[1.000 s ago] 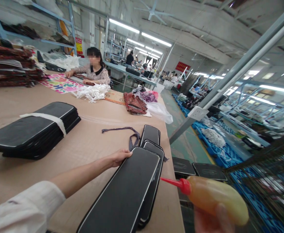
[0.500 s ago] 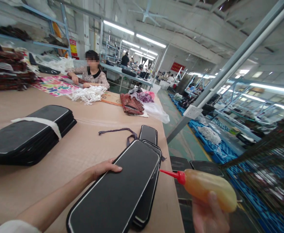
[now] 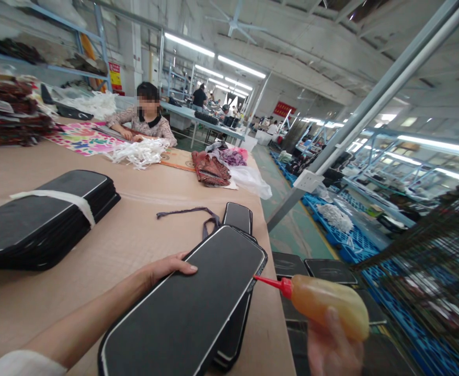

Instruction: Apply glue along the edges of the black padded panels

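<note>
head view, lower centre of the frame: the left hand lies flat against the left edge of the top black panel, thumb on its face, steadying it rather than closing round it. the panel sits uppermost on a short stack of panels near the right edge of the table. lower right of the frame: the right hand is wrapped about a soft amber glue bottle, fingers closed on its body. the red nozzle meets the panel's right rim, or very nearly; contact cannot be confirmed at this angle.

change noted: against the pictures of the last second, the bottle has come in from well clear of the stack to the panel edge, and the top panel has slid toward the wearer and swung slightly. judged, this places the work at the start of a bead along the rim.

left of the frame: a banded stack of like panels. upper left: a co-worker seated at the far end, with white strips beside.
</note>
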Motion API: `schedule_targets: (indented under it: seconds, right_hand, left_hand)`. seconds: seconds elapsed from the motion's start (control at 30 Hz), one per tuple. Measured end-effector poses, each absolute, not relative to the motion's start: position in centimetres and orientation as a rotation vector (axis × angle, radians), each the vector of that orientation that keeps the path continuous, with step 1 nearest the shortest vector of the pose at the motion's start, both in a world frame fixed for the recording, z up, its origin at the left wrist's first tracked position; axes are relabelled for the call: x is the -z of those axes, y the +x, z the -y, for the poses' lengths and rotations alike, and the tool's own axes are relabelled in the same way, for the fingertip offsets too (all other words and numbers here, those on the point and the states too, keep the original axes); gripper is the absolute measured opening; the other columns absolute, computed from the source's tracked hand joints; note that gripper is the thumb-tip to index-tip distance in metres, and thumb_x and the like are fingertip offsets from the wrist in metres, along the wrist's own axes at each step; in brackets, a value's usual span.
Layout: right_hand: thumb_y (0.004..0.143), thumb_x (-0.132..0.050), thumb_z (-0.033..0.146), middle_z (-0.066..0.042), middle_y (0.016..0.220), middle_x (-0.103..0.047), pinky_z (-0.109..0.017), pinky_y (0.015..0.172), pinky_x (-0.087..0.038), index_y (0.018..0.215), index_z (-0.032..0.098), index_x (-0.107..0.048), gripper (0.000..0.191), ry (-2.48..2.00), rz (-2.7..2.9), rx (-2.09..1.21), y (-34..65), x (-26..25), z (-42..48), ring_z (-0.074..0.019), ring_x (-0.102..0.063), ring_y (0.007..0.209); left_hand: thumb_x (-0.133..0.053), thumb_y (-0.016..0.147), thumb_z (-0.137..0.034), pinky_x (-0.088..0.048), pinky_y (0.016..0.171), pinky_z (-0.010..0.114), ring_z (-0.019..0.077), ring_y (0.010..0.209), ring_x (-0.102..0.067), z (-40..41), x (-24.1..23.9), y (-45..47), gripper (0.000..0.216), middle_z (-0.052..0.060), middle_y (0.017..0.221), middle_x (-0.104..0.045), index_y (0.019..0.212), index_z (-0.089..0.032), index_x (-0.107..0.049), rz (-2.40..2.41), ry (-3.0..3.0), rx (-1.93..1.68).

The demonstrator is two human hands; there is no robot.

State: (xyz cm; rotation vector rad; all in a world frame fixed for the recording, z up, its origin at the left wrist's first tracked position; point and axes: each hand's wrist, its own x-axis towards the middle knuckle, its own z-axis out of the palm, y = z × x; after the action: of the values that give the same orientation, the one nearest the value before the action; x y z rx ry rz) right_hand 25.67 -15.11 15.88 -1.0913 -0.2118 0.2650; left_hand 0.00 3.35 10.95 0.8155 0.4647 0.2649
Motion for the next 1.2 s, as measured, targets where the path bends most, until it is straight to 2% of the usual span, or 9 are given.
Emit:
schedule_targets:
  seconds: [0.27,0.4,0.57,0.63,0.7,0.8,1.07,1.2]
  right_hand:
    - [0.047,-0.082,0.031,0.000,0.112,-0.056,-0.046,0.104,-0.024,0.091,0.023,-0.062,0.048,-1.109,0.173,-0.290,25.9,-15.3,15.4,-0.0243,-0.044,0.114]
    - [0.042,-0.083,0.031,0.001,0.112,-0.057,-0.047,0.103,-0.025,0.081,0.023,-0.063,0.045,-1.107,0.179,-0.289,25.5,-15.6,15.2,-0.0260,-0.042,0.115]
    - [0.042,-0.083,0.034,0.000,0.115,-0.055,-0.045,0.102,-0.027,0.105,0.028,-0.060,0.067,-1.136,0.168,-0.318,25.2,-15.6,15.4,-0.0250,-0.041,0.117]
    - [0.042,-0.083,0.035,0.000,0.115,-0.055,-0.038,0.094,-0.037,0.106,0.028,-0.059,0.069,-1.141,0.164,-0.324,25.2,-15.5,15.6,-0.0239,-0.042,0.116]
    - [0.041,-0.083,0.034,-0.001,0.116,-0.055,-0.029,0.080,-0.047,0.105,0.027,-0.060,0.068,-1.136,0.157,-0.326,25.2,-15.5,15.6,-0.0238,-0.044,0.114]
    - [0.039,-0.084,0.031,-0.003,0.118,-0.053,-0.023,0.064,-0.051,0.104,0.025,-0.061,0.069,-1.124,0.136,-0.345,25.0,-15.7,15.6,-0.0266,-0.042,0.115]
    - [0.032,-0.084,0.028,-0.005,0.121,-0.051,-0.020,0.059,-0.052,0.103,0.024,-0.061,0.075,-1.143,0.086,-0.351,23.9,-16.6,15.4,-0.0290,-0.040,0.117]
    - [0.036,-0.083,0.027,-0.004,0.124,-0.049,-0.021,0.058,-0.052,0.108,0.026,-0.058,0.076,-1.159,0.126,-0.366,24.4,-16.0,15.9,-0.0289,-0.040,0.116]
  left_hand:
    - [-0.066,0.062,-0.020,-0.050,0.063,0.030,0.0231,0.073,-0.065,-3.5,-10.9,0.2,0.057,0.012,0.091,-0.067,0.117,-0.014,-0.051,-0.476,0.812,-0.265]
    - [-0.067,0.061,-0.020,-0.050,0.063,0.028,0.0226,0.074,-0.065,-3.7,-10.9,0.5,0.058,0.011,0.091,-0.068,0.117,-0.015,-0.051,-0.454,0.814,-0.268]
    - [-0.068,0.061,-0.021,-0.050,0.063,0.028,0.0221,0.072,-0.065,-4.0,-10.8,0.7,0.058,0.010,0.090,-0.068,0.116,-0.015,-0.053,-0.439,0.820,-0.265]
    - [-0.068,0.060,-0.022,-0.050,0.063,0.028,0.0219,0.071,-0.065,-4.2,-10.7,0.8,0.058,0.010,0.088,-0.068,0.115,-0.015,-0.053,-0.442,0.826,-0.262]
    - [-0.069,0.059,-0.022,-0.050,0.063,0.029,0.0216,0.070,-0.065,-4.3,-10.7,0.9,0.058,0.010,0.087,-0.069,0.115,-0.015,-0.054,-0.448,0.832,-0.263]
    - [-0.070,0.058,-0.023,-0.050,0.064,0.029,0.0216,0.069,-0.065,-4.4,-10.8,1.0,0.060,0.010,0.086,-0.069,0.114,-0.014,-0.054,-0.472,0.837,-0.259]
    - [-0.071,0.058,-0.025,-0.050,0.063,0.030,0.0227,0.069,-0.065,-4.4,-11.1,1.3,0.056,0.011,0.085,-0.069,0.111,-0.013,-0.056,-0.496,0.848,-0.252]
    - [-0.069,0.059,-0.024,-0.050,0.064,0.030,0.0221,0.069,-0.065,-4.4,-11.1,1.5,0.052,0.011,0.084,-0.069,0.108,-0.012,-0.057,-0.489,0.848,-0.260]
